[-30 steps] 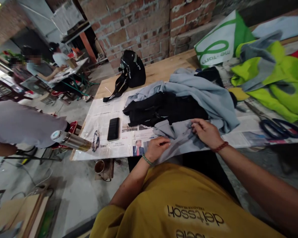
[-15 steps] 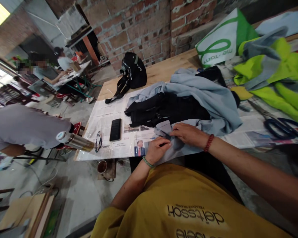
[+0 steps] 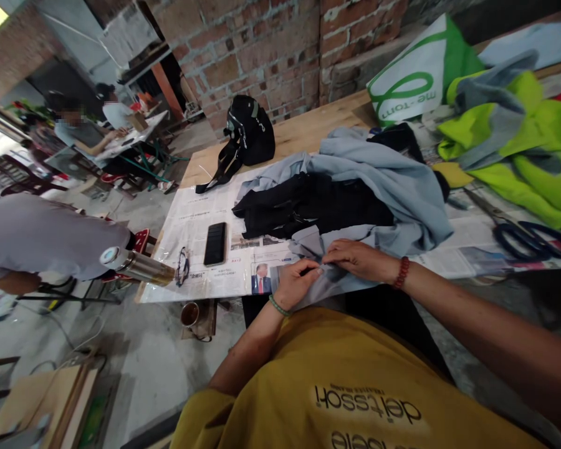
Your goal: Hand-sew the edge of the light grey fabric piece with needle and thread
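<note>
A light grey-blue garment (image 3: 393, 168) lies bunched on the newspaper-covered table, with black cloth (image 3: 327, 202) spread over its middle. At the table's near edge my left hand (image 3: 297, 285), with a green bead bracelet at the wrist, pinches a near fold of the grey garment. Close on its right my right hand (image 3: 362, 260), wearing a red bead bracelet, is closed on the same fold. The fingertips of both hands nearly meet. Whether something small, such as a needle, is between them I cannot make out.
Left on the table are a phone (image 3: 215, 243), glasses (image 3: 182, 267) and a steel flask (image 3: 138, 267). A black bag (image 3: 251, 131) stands behind. To the right lie large scissors (image 3: 523, 237), yellow-green clothing (image 3: 518, 137) and a green-white bag (image 3: 421, 78). A person in grey (image 3: 51, 237) bends at far left.
My right hand has shifted slightly down, nearer my left fingertips. Both hands keep their hold on the grey garment. The view has tilted a little.
</note>
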Demonstrator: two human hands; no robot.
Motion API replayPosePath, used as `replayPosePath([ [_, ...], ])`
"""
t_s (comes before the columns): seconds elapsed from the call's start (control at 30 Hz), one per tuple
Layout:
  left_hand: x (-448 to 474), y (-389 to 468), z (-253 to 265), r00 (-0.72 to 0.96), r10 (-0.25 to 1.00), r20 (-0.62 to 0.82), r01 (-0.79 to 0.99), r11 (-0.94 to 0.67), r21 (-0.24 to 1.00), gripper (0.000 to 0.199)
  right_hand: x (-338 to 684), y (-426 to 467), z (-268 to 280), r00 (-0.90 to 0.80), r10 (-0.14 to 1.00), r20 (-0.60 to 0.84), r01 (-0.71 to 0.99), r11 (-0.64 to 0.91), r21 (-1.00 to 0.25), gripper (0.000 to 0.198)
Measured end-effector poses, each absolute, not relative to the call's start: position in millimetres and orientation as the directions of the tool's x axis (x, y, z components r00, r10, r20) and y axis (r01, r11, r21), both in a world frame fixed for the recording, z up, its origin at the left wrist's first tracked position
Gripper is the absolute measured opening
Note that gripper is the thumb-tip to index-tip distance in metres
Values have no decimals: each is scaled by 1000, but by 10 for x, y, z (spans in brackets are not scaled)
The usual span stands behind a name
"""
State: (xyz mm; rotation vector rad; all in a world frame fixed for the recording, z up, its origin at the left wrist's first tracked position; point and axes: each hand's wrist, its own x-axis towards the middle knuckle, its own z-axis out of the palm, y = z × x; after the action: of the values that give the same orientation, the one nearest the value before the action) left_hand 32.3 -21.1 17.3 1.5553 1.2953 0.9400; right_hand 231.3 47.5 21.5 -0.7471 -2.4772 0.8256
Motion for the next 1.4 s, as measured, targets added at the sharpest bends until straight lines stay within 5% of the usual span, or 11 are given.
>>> replayPosePath([
  [0.47, 335, -226, 60, 134, 991, -19, 265, -17, 964, 17, 2249, 362, 297, -743, 651, 154, 334, 561, -758, 33],
  [0.57, 336, -231, 38, 123, 992, -27, 253, -5, 967, 15, 2237, 358, 344, -672, 736, 76, 348, 405, -845, 29],
  [0.7, 335, -237, 10, 109, 993, -33, 243, 5, 970, 15, 2192, 348, 417, -539, 831, -134, 254, 9, -967, 28],
  [0.9, 357, -261, 3, 151, 987, 51, 308, -96, 947, 16, 2062, 292, 469, -486, 830, -274, 81, -269, -960, 31],
  [1.2, 348, -228, -58, 185, 923, 337, 455, -384, 803, 17, 1933, 281, 276, -402, 870, -285, 212, -214, -953, 33],
  [1.4, 385, -290, -102, 213, 899, 382, 510, -436, 741, 21, 1904, 243, 214, -470, 847, -247, 296, -113, -949, 34],
])
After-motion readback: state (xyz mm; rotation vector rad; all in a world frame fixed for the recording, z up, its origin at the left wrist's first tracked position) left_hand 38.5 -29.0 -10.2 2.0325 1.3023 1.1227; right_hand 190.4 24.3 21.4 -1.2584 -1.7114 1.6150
